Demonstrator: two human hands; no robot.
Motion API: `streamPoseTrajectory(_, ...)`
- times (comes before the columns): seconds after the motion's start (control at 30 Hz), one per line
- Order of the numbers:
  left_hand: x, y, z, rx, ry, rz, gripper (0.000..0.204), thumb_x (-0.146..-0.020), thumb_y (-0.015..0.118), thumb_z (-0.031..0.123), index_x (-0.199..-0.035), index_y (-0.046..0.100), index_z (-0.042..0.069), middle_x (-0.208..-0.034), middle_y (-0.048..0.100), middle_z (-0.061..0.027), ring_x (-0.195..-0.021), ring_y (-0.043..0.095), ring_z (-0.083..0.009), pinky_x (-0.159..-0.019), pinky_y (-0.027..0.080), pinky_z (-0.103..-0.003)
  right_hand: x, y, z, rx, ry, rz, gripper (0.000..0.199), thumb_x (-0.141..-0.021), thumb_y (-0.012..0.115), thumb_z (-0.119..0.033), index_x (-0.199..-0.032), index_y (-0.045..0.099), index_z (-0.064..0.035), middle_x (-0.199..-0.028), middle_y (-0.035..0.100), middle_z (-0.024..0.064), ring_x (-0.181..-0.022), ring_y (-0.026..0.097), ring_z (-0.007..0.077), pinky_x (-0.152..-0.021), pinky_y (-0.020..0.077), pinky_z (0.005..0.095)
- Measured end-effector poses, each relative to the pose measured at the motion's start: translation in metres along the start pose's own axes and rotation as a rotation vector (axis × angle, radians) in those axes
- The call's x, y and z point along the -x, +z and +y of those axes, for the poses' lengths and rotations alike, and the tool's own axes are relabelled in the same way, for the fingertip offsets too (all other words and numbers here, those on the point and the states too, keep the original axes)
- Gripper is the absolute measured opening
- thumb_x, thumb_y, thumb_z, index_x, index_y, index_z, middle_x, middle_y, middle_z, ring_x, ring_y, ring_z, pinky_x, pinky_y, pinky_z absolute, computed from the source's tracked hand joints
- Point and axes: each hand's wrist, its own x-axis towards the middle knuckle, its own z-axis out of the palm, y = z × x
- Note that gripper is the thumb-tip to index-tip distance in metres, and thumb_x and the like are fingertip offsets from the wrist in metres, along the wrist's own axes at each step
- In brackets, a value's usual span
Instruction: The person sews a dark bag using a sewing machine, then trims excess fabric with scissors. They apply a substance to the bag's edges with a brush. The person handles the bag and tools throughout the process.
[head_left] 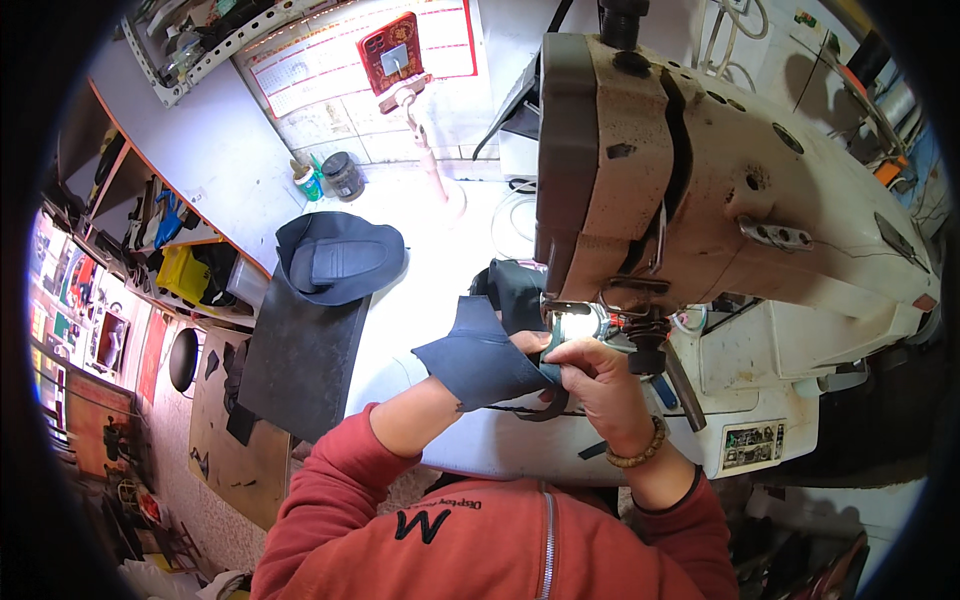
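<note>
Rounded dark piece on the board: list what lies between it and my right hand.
Head view: white tabletop, then the navy piece over your left hand.

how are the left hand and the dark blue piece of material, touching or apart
Touching: the head view shows the dark blue piece of material draped over the left hand, one digit showing past its edge.

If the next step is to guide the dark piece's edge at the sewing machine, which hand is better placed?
Probably the right hand: in plain view, it seems to pinch the edge of the dark piece, close to the sewing machine. The left hand is mostly hidden by the piece.
</note>
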Motion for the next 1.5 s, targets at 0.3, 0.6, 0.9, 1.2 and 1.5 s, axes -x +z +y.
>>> streamPoseTrajectory(0.3, -0.001, -0.005, 0.023, 0.802, -0.435, 0.032, 0.013, -0.085, 0.064, 0.009, -0.082, 0.067, -0.003, -0.078, 0.067, -0.0091, -0.068, 0.066, -0.0168, -0.056, 0.052, -0.027, 0.001, 0.002, 0.011, -0.012, -0.146, -0.008, 0.02, -0.089, 0.048, 0.009, -0.101, 0.061, 0.001, -0.087, 0.064, 0.0074, -0.074, 0.066, 0.0145, -0.068, 0.0532, 0.0247)
streamPoseTrajectory(0.6, -0.005, 0.001, 0.011, 0.686, -0.316, 0.113, 0.014, -0.082, 0.069, 0.008, -0.077, 0.063, -0.003, -0.075, 0.066, -0.0101, -0.062, 0.063, -0.0152, -0.052, 0.051, -0.028, 0.0, 0.0, 0.01, 0.134, -0.181, 0.03, 0.021, -0.088, 0.049, 0.011, -0.1, 0.063, 0.0014, -0.085, 0.065, 0.0069, -0.075, 0.066, 0.0133, -0.068, 0.052, 0.0231)
streamPoseTrajectory(0.9, -0.01, -0.011, 0.016, -0.328, -0.113, 0.129, 0.019, -0.076, 0.075, 0.01, -0.084, 0.064, -0.004, -0.078, 0.065, -0.0076, -0.066, 0.06, -0.0135, -0.06, 0.049, -0.03, -0.005, 0.006, 0.008, 0.221, -0.154, 0.099, 0.018, -0.089, 0.049, 0.009, -0.101, 0.061, 0.0022, -0.09, 0.065, 0.0055, -0.079, 0.063, 0.0103, -0.069, 0.0514, 0.0226)
streamPoseTrajectory(1.2, -0.013, -0.033, 0.007, -0.109, 0.315, 0.446, 0.07, -0.072, 0.081, 0.032, -0.126, 0.05, -0.001, -0.109, 0.059, -0.0099, -0.099, 0.057, -0.0222, -0.087, 0.047, -0.036, -0.003, 0.011, 0.009, 0.096, -0.134, 0.134, 0.011, -0.091, 0.056, 0.0, -0.101, 0.059, 0.0018, -0.086, 0.063, 0.0045, -0.074, 0.059, 0.0083, -0.068, 0.0491, 0.023)
streamPoseTrajectory(1.5, -0.041, -0.034, 0.002, -0.452, 0.427, 0.422, 0.028, -0.083, 0.067, 0.022, -0.102, 0.064, 0.001, -0.084, 0.062, -0.0164, -0.075, 0.059, -0.0318, -0.066, 0.045, -0.041, -0.006, 0.016, 0.026, 0.074, -0.184, 0.252, 0.008, -0.093, 0.056, -0.007, -0.095, 0.062, -0.0023, -0.07, 0.06, -0.0036, -0.063, 0.052, 0.0028, -0.057, 0.0419, 0.0208)
